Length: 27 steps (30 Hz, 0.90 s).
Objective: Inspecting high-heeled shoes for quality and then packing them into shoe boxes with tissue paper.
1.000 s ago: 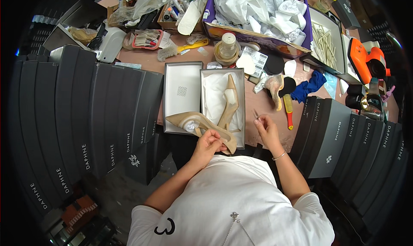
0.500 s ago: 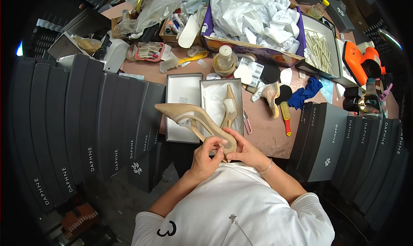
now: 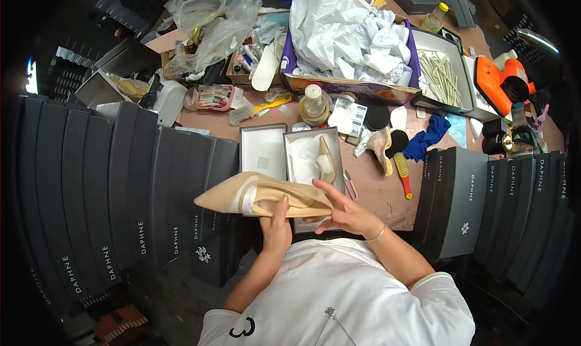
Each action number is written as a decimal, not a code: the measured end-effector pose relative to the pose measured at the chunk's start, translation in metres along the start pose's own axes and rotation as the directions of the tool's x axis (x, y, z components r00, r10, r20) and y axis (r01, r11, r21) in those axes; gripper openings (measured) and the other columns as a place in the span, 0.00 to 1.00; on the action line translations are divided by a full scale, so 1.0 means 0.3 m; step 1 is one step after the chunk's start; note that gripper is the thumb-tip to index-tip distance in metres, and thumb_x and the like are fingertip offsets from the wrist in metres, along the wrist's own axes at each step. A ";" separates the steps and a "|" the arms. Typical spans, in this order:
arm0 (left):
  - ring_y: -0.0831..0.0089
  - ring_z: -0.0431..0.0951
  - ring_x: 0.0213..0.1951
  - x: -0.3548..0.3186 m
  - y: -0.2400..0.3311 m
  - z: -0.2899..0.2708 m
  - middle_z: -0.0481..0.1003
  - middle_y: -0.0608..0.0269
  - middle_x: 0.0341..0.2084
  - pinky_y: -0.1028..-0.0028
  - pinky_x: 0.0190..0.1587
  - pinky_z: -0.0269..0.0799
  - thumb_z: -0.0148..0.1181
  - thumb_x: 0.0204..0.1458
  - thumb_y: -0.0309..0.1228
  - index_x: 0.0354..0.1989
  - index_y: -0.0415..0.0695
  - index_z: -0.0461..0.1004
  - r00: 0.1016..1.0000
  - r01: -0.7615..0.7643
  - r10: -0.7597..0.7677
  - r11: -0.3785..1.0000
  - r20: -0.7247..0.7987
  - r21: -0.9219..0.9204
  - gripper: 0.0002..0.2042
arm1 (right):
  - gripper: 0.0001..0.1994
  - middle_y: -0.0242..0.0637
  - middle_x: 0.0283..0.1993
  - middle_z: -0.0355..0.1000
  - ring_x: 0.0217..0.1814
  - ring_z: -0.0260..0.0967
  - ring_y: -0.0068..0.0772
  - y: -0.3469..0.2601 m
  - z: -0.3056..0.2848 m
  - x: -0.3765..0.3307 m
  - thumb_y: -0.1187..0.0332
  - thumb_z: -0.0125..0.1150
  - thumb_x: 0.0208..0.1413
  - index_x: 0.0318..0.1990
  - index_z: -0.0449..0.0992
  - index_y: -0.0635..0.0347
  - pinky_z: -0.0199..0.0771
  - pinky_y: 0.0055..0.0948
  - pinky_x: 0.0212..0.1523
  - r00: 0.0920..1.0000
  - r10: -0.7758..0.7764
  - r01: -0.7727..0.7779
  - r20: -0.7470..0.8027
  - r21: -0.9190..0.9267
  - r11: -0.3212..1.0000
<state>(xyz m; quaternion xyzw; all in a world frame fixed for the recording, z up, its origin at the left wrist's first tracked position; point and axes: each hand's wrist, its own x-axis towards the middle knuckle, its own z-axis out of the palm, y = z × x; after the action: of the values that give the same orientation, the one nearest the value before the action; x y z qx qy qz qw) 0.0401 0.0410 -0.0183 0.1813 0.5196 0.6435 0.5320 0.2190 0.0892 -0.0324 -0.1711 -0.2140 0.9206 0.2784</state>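
Grey shoebox (image 3: 339,161) is sitting under the pump (image 3: 229,191) I'm watching, which is pointing straighter across than a second ago. It's looking beige, sharp-toed. Right hand (image 3: 348,215) is fanning its fingers by the heel end; left hand (image 3: 276,228) is pinching the side.

dark boxes (image 3: 460,201): white lettering (image 3: 472,188), emblems (image 3: 465,228) | white label (image 3: 358,115): fine print | shirt (image 3: 339,279): black character (image 3: 242,328)

Left hand (image 3: 276,230): most fingers hid under shoe (image 3: 290,196) | Box (image 3: 339,158): partly behind shoe | Shirt (image 3: 333,279): cut off below
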 end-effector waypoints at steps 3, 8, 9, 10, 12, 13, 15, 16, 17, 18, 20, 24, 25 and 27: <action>0.65 0.69 0.54 -0.038 -0.007 -0.013 0.70 0.53 0.48 0.67 0.58 0.62 0.57 0.57 0.32 0.55 0.34 0.62 0.981 -0.173 0.129 0.925 0.146 0.340 0.21 | 0.40 0.40 0.55 0.66 0.44 0.72 0.32 0.039 0.001 0.011 0.60 0.63 0.55 0.70 0.45 0.53 0.77 0.30 0.37 0.982 -0.064 0.012 -0.179 -0.279 0.960; 0.61 0.69 0.55 0.010 0.159 -0.142 0.69 0.52 0.52 0.64 0.58 0.66 0.53 0.59 0.35 0.57 0.35 0.64 0.928 -0.051 -0.092 0.929 0.361 0.367 0.21 | 0.20 0.39 0.42 0.70 0.28 0.68 0.22 -0.022 -0.059 0.004 0.62 0.42 0.60 0.56 0.62 0.61 0.73 0.19 0.28 0.983 -0.035 0.029 -0.181 -0.035 0.999; 0.69 0.73 0.51 0.084 0.189 -0.205 0.72 0.55 0.48 0.69 0.54 0.68 0.48 0.61 0.36 0.55 0.36 0.67 0.906 0.286 -0.288 0.957 0.309 0.055 0.19 | 0.20 0.38 0.41 0.71 0.26 0.68 0.22 -0.026 -0.068 -0.002 0.62 0.42 0.59 0.56 0.63 0.62 0.72 0.19 0.26 0.986 0.043 -0.048 -0.164 -0.029 0.998; 0.69 0.73 0.50 0.112 0.216 -0.173 0.73 0.55 0.46 0.70 0.52 0.69 0.48 0.61 0.37 0.54 0.35 0.68 0.939 0.142 -0.213 0.955 0.269 0.262 0.19 | 0.20 0.38 0.40 0.71 0.24 0.68 0.22 -0.029 -0.078 -0.002 0.63 0.42 0.59 0.56 0.63 0.62 0.72 0.19 0.25 0.981 0.128 -0.134 -0.143 -0.030 0.991; 0.70 0.74 0.48 0.170 0.254 -0.114 0.74 0.55 0.43 0.72 0.48 0.71 0.49 0.61 0.38 0.53 0.34 0.69 0.884 0.052 -0.259 0.881 0.389 0.470 0.19 | 0.19 0.37 0.33 0.71 0.17 0.64 0.21 -0.020 -0.072 0.008 0.63 0.38 0.59 0.53 0.65 0.65 0.70 0.20 0.20 0.953 0.266 -0.281 -0.147 -0.087 0.956; 0.70 0.75 0.47 0.190 0.254 -0.087 0.74 0.55 0.42 0.73 0.46 0.72 0.49 0.61 0.37 0.52 0.34 0.69 0.770 0.104 -0.382 0.866 0.511 0.490 0.19 | 0.19 0.36 0.31 0.70 0.16 0.63 0.21 -0.012 -0.071 0.017 0.63 0.38 0.59 0.51 0.66 0.65 0.69 0.20 0.18 0.945 0.305 -0.321 -0.120 -0.143 0.936; 0.75 0.76 0.40 0.217 0.209 -0.046 0.76 0.59 0.37 0.76 0.41 0.73 0.57 0.56 0.34 0.50 0.35 0.71 0.521 0.183 -0.693 0.661 0.498 0.728 0.17 | 0.19 0.35 0.26 0.69 0.14 0.61 0.21 0.020 -0.080 0.029 0.62 0.36 0.59 0.49 0.67 0.66 0.67 0.20 0.16 0.916 0.394 -0.400 -0.077 -0.251 0.882; 0.77 0.76 0.38 0.213 0.207 0.009 0.76 0.59 0.37 0.79 0.40 0.72 0.59 0.53 0.31 0.50 0.35 0.71 0.441 0.037 -0.753 0.559 0.488 0.829 0.18 | 0.19 0.33 0.20 0.66 0.13 0.60 0.21 0.031 -0.088 0.033 0.59 0.36 0.59 0.42 0.68 0.65 0.63 0.20 0.14 0.914 0.397 -0.402 -0.080 -0.299 0.866; 0.79 0.76 0.37 0.198 0.216 0.055 0.76 0.58 0.37 0.81 0.39 0.72 0.60 0.50 0.28 0.50 0.35 0.71 0.367 -0.125 -0.811 0.442 0.456 0.888 0.19 | 0.19 0.33 0.19 0.65 0.13 0.59 0.20 0.050 -0.105 0.029 0.58 0.36 0.59 0.41 0.68 0.65 0.62 0.20 0.13 0.902 0.420 -0.431 -0.100 -0.267 0.862; 0.79 0.76 0.36 0.195 0.193 0.051 0.76 0.59 0.36 0.81 0.39 0.72 0.60 0.49 0.28 0.50 0.35 0.71 0.391 -0.107 -0.815 0.422 0.429 0.900 0.19 | 0.20 0.32 0.18 0.64 0.13 0.59 0.20 0.073 -0.129 0.024 0.57 0.36 0.60 0.40 0.68 0.65 0.61 0.20 0.13 0.889 0.442 -0.458 -0.120 -0.235 0.857; 0.81 0.75 0.35 0.196 0.131 0.029 0.76 0.61 0.34 0.82 0.38 0.71 0.60 0.47 0.26 0.49 0.34 0.71 0.427 -0.065 -0.823 0.384 0.374 0.921 0.19 | 0.22 0.32 0.17 0.64 0.12 0.58 0.20 0.091 -0.138 0.012 0.53 0.36 0.60 0.36 0.69 0.65 0.60 0.20 0.13 0.881 0.438 -0.466 -0.178 -0.180 0.866; 0.74 0.78 0.32 0.169 0.116 0.024 0.78 0.54 0.30 0.76 0.37 0.73 0.56 0.47 0.28 0.44 0.32 0.73 0.464 -0.154 -0.785 0.385 0.410 0.910 0.17 | 0.23 0.32 0.18 0.65 0.13 0.59 0.21 0.080 -0.085 -0.010 0.52 0.35 0.61 0.36 0.71 0.65 0.62 0.20 0.15 0.936 0.257 -0.337 -0.240 -0.403 0.851; 0.69 0.78 0.31 0.162 0.124 0.040 0.78 0.51 0.30 0.74 0.38 0.73 0.55 0.47 0.28 0.43 0.32 0.74 0.477 -0.231 -0.768 0.361 0.428 0.904 0.16 | 0.24 0.32 0.18 0.65 0.13 0.59 0.21 0.075 -0.069 -0.015 0.52 0.35 0.61 0.36 0.71 0.65 0.62 0.20 0.16 0.943 0.230 -0.311 -0.240 -0.393 0.865; 0.60 0.79 0.31 0.153 0.128 0.063 0.78 0.45 0.30 0.69 0.38 0.73 0.54 0.47 0.29 0.40 0.32 0.75 0.499 -0.376 -0.732 0.301 0.465 0.876 0.15 | 0.24 0.32 0.18 0.65 0.14 0.60 0.21 0.076 -0.063 -0.016 0.52 0.36 0.61 0.38 0.71 0.66 0.63 0.20 0.16 0.945 0.219 -0.299 -0.243 -0.369 0.880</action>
<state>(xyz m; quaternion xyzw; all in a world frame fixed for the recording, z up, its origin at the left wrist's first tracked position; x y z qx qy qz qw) 0.0191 0.0941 0.0075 0.6618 0.4751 -0.0430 0.5783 0.2210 0.0748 -0.0588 -0.3406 -0.3448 0.8649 0.1307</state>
